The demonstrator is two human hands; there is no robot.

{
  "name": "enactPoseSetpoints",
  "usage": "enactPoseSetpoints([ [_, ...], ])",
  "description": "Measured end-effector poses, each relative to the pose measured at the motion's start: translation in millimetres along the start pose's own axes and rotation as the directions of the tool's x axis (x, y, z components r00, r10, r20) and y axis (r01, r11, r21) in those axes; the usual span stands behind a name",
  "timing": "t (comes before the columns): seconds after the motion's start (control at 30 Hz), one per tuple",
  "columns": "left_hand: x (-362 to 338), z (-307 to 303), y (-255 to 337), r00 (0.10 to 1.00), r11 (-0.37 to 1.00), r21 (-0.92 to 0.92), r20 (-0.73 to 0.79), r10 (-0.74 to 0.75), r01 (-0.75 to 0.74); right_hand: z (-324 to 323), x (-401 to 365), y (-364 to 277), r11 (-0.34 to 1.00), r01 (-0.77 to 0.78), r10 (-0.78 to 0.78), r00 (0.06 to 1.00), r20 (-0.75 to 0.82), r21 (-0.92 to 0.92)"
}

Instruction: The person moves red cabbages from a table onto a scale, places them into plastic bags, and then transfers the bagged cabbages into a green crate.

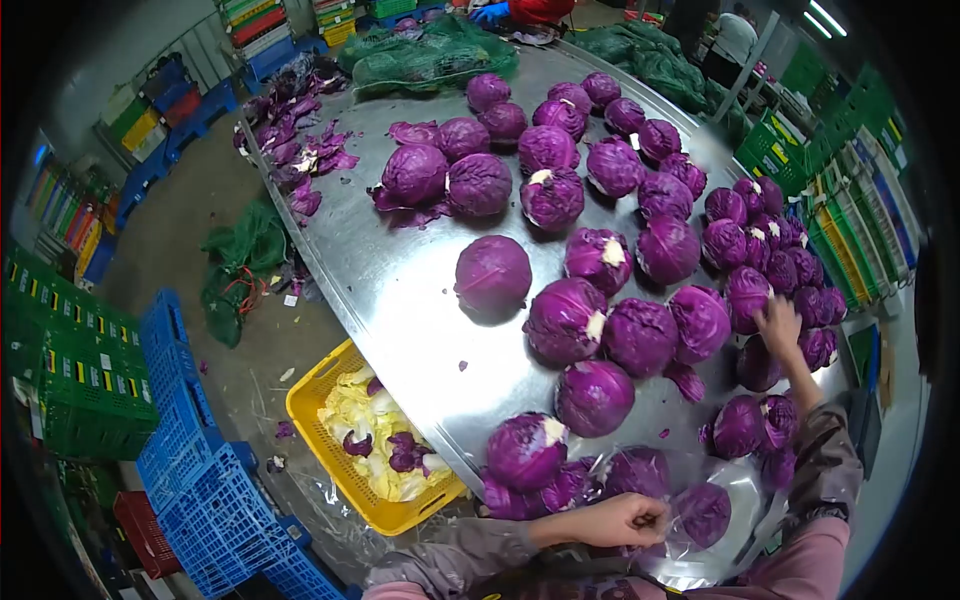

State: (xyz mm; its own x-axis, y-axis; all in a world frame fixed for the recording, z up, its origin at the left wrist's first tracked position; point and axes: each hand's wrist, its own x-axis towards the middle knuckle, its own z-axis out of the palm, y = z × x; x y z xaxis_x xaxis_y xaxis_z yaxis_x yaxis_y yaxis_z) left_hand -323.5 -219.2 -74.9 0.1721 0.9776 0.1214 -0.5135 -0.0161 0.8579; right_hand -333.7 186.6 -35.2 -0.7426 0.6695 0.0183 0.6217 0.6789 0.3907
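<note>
My left hand (628, 520) is closed at the near edge of the table, its curled fingers pinching the rim of a clear plastic bag (740, 515). Inside or under that film sits a red cabbage (703, 513). Further out on the right, my right hand (780, 328) reaches across the table with its fingers apart. Its fingertips are at the near right side of another red cabbage (747, 293); whether they press on it is hard to tell. One more red cabbage (758, 364) lies just below that hand.
Many red cabbages (493, 272) cover the metal table (400, 330). Loose purple leaves (300, 140) and green net sacks (430, 60) lie at its far side. A yellow crate (375, 520) of trimmed leaves stands left, near blue pallets (215, 500) and green crates (95, 390).
</note>
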Motion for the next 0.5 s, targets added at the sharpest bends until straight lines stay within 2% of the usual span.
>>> enactPoseSetpoints([
  [0.07,3.9,-7.0,-23.4,0.98,0.99,-0.042,-0.156,0.125,-0.133,-29.9,40.9,-36.8,0.92,0.206,-0.078,0.93,-0.36,0.332],
  [0.1,1.7,-10.9,-20.1,0.978,0.99,-0.006,-0.155,0.136,-0.139,-60.7,57.1,-74.5,0.896,0.287,-0.124,0.895,-0.429,0.338],
  [0.13,0.7,-20.8,-12.2,0.998,0.984,0.179,-0.066,-0.007,0.019,-91.4,73.0,-114.3,0.811,0.36,-0.2,0.911,-0.36,0.461],
  [0.17,-0.7,-24.8,-14.7,0.991,0.996,0.074,-0.117,0.064,-0.056,-101.2,98.0,-150.5,0.667,0.482,-0.304,0.872,-0.383,0.568],
  [0.2,-0.7,-23.5,-25.1,0.977,0.991,-0.028,-0.174,0.127,-0.134,-100.7,120.8,-194.1,0.468,0.62,-0.33,0.783,-0.527,0.629],
  [0.23,6.6,-19.3,-55.5,0.956,0.97,-0.121,-0.231,0.18,-0.211,-133.7,122.0,-240.1,0.538,0.576,-0.41,0.817,-0.406,0.615],
  [0.27,0.6,-21.1,-43.8,0.978,0.991,-0.127,-0.209,0.006,-0.033,-146.4,129.9,-284.0,0.408,0.64,-0.472,0.758,-0.45,0.651],
  [0.3,2.3,-25.0,-53.9,0.984,0.992,-0.111,-0.176,0.033,-0.053,-145.1,148.2,-323.4,0.41,0.693,-0.486,0.716,-0.501,0.593],
  [0.33,7.8,-22.8,-73.0,0.988,0.992,-0.1,-0.145,0.06,-0.075,-157.1,146.2,-357.8,0.332,0.735,-0.523,0.665,-0.533,0.592],
  [0.37,16.0,-13.3,-98.1,0.927,0.97,-0.056,-0.313,0.209,-0.238,-156.6,160.9,-387.5,0.321,0.745,-0.561,0.647,-0.516,0.585],
  [0.4,14.5,-17.0,-98.7,0.925,0.968,-0.072,-0.319,0.206,-0.241,-152.4,181.9,-414.2,0.31,0.754,-0.598,0.628,-0.498,0.58],
  [0.47,10.0,-17.3,-92.6,0.941,0.872,-0.404,-0.298,0.16,-0.276,-152.4,201.0,-455.2,0.344,0.745,-0.603,0.642,-0.474,0.571],
  [0.5,2.6,-24.1,-70.9,0.977,0.865,-0.492,-0.213,-0.014,-0.095,-151.7,207.2,-471.4,0.34,0.744,-0.61,0.64,-0.467,0.576],
])
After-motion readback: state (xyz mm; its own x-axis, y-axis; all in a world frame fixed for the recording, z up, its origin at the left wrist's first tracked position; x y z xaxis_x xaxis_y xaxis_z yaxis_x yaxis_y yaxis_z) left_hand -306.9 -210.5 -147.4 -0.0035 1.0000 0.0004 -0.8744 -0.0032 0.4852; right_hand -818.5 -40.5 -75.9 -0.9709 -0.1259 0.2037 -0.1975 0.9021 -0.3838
